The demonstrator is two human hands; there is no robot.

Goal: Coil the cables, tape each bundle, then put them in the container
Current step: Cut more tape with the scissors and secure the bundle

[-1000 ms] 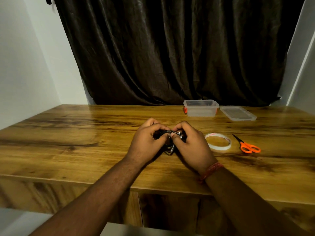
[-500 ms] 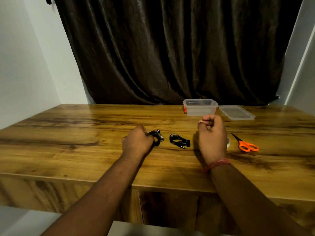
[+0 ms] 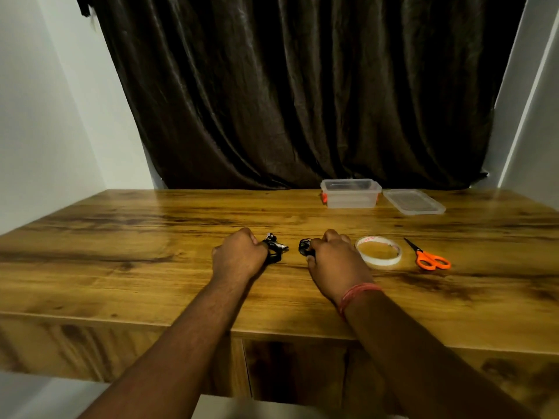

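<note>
A wooden worktop (image 3: 127,261) with strong dark grain fills the foreground, its front edge catching a dull sheen. Behind its far edge hangs a dark brown, glossy curtain (image 3: 302,101) in heavy folds. Pale walls (image 3: 45,116) flank it on both sides. The light is dim and warm.

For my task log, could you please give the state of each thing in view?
Left hand: grips left cable bundle.
Right hand: grips right cable bundle.
Container: open.
Lid: off, lying beside it.
Scissors: closed.
Tape roll: lying flat.
</note>
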